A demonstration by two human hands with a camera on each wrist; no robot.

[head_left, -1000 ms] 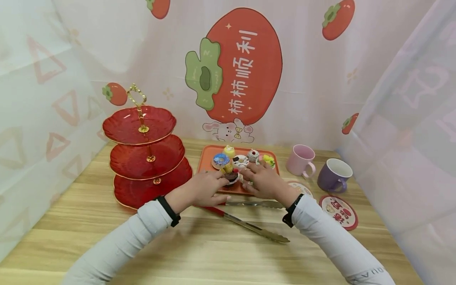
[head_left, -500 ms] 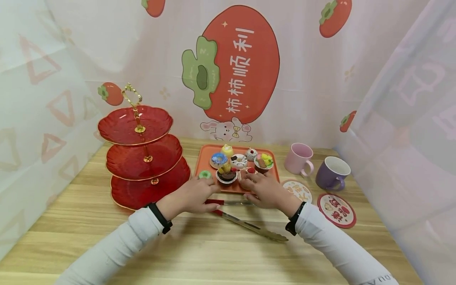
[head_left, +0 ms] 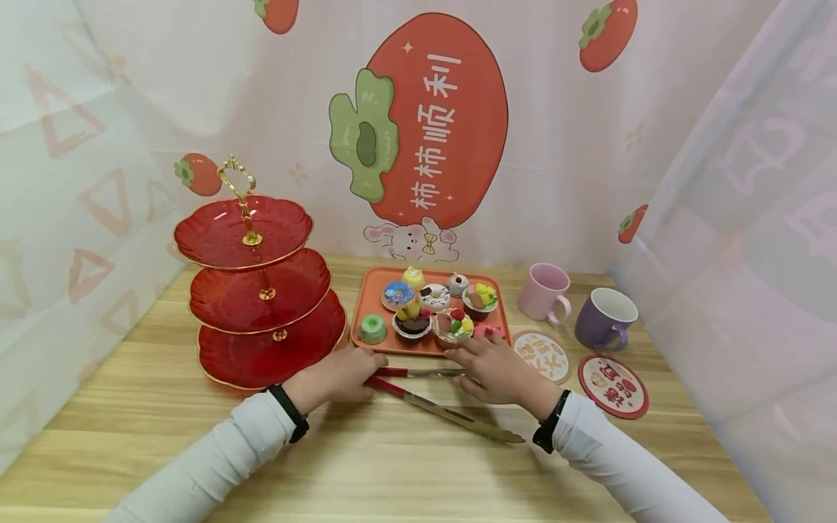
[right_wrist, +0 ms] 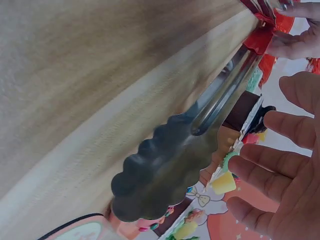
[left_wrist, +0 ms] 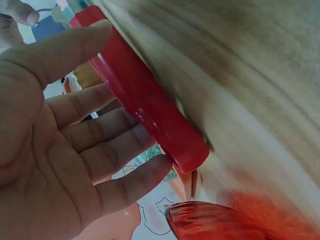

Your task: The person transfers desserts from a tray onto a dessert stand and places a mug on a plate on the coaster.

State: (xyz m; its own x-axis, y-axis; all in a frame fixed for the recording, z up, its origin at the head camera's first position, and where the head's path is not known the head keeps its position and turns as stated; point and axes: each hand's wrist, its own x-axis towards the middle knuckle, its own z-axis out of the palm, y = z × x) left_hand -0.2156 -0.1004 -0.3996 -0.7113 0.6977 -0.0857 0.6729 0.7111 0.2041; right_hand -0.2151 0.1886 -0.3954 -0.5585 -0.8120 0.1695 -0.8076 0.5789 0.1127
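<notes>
Metal tongs (head_left: 451, 414) with red handles lie spread on the table, their handle ends toward my left hand (head_left: 340, 374). In the left wrist view, a red handle (left_wrist: 150, 105) passes between my thumb and outstretched fingers; the fingertips seem to touch it without curling around it. My right hand (head_left: 497, 369) hovers with spread fingers over the tongs' upper arm, at the tray's front edge. The right wrist view shows the scalloped tongs tip (right_wrist: 165, 160) beside that hand, nothing in its grasp. Behind the hands, the orange tray (head_left: 373, 287) bears several toy cakes, including a green ring cake (head_left: 373, 329).
A red three-tier stand (head_left: 261, 312) with a gold handle occupies the left. A pink mug (head_left: 543, 292) and a purple mug (head_left: 603, 319) stand at the right, behind two round coasters (head_left: 541, 356). A printed curtain (head_left: 556, 145) hangs behind the table.
Both hands have drawn back from the cakes on the tray toward me. The left has come down to the tongs' handles; the green cake and fruit tart are now uncovered.
</notes>
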